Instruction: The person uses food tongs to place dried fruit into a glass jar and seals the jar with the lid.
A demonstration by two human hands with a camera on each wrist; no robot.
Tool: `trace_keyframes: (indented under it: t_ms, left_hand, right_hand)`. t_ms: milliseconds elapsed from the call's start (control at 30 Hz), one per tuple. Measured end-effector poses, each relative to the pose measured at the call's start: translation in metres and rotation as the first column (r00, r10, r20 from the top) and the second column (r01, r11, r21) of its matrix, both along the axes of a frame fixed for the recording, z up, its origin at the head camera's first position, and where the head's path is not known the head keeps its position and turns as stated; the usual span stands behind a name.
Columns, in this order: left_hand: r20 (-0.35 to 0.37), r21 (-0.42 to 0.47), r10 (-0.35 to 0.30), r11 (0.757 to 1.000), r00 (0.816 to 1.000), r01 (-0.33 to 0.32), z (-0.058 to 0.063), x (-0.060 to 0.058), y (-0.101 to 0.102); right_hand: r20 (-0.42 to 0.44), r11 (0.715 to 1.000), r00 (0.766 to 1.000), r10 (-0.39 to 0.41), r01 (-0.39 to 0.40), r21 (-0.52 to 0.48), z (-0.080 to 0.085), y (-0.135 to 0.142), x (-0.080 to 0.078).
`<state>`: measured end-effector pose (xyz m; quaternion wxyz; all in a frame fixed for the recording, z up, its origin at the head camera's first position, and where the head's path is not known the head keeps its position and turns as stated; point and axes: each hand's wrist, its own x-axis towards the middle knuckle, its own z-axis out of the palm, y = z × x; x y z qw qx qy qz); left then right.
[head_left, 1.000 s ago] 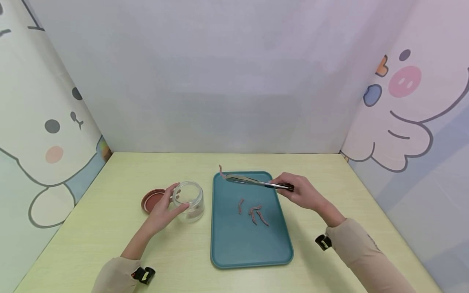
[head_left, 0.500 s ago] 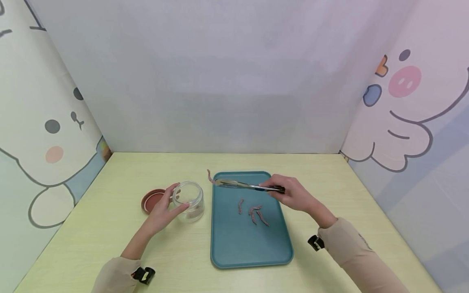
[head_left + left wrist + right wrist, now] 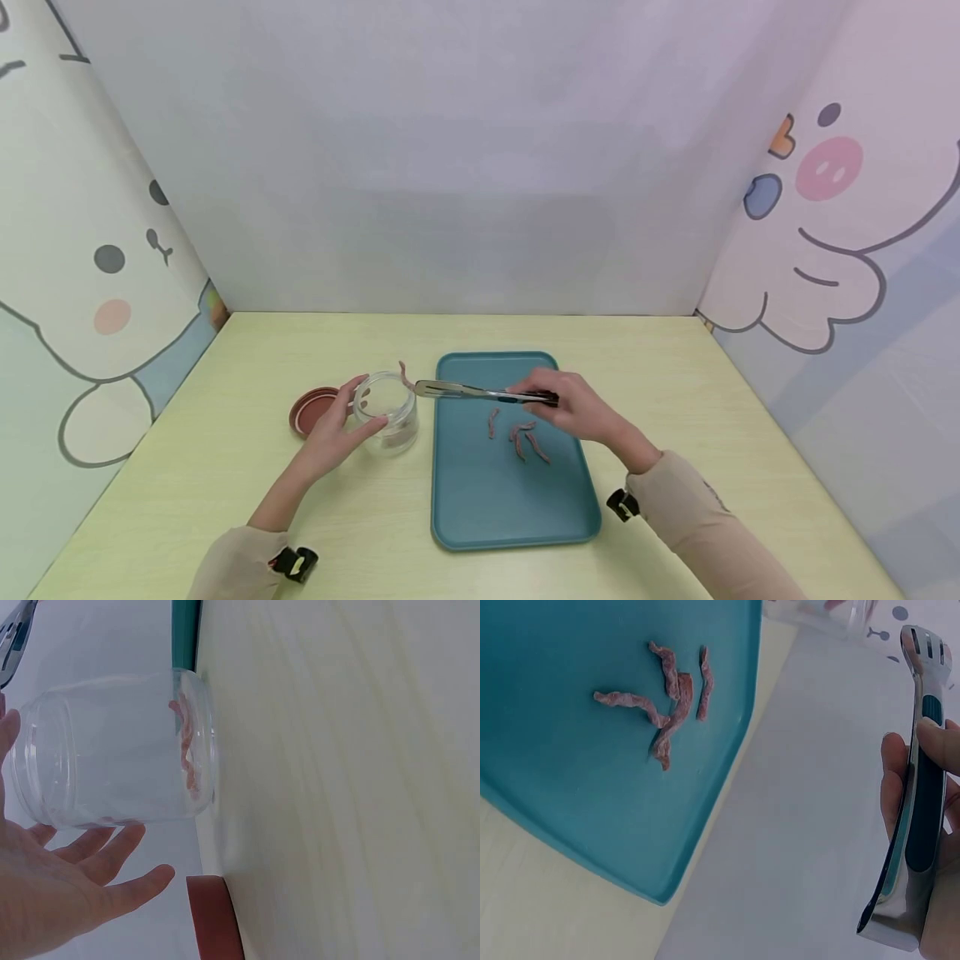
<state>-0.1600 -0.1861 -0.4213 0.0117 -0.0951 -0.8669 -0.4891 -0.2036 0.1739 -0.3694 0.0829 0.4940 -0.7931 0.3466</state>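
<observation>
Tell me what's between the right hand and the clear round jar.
In the head view, silver metal tongs crossing above the teal rectangular tray, a thin pinkish strip at their tip.

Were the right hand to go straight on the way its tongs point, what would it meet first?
Probably the jar: the tongs in the right hand point left toward it. Depth is unclear, so they might pass just above.

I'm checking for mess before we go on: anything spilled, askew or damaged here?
Nothing stands out: the clear round jar stands upright, four twisted pinkish strips lie within the teal rectangular tray, and no spill or damage shows.
</observation>
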Motion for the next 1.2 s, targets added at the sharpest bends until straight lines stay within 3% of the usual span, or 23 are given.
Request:
trace_keyframes:
  t_ms: [233, 500, 633, 933, 1200]
  left_hand:
    - [0.012, 0.002, -0.005, 1.000, 1.000, 0.005, 0.001, 0.000, 0.001]
    - [-0.005, 0.000, -0.006, 1.000, 1.000, 0.006, 0.001, -0.001, 0.001]
    - [-0.001, 0.004, -0.003, 1.000, 1.000, 0.003, 0.000, -0.001, 0.001]
    - [0.017, -0.013, 0.012, 1.000, 1.000, -0.012, 0.000, -0.001, 0.002]
    - [0.011, -0.010, 0.006, 1.000, 1.000, -0.006, 0.000, -0.001, 0.001]
  right_hand:
    - [-0.004, 0.999, 0.999, 0.034, -0.034, -0.035, -0.002, -0.013, 0.003]
    - [0.021, 0.998, 0.999, 0.040, -0.040, -0.039, 0.020, -0.028, 0.021]
    - [0.033, 0.999, 0.999, 0.021, -0.019, -0.034, 0.023, -0.029, 0.024]
    - [0.041, 0.998, 0.997, -0.068, 0.069, -0.010, -0.001, -0.006, 0.005]
    - [0.044, 0.996, 0.995, -0.095, 0.094, 0.008, -0.006, 0.028, -0.003]
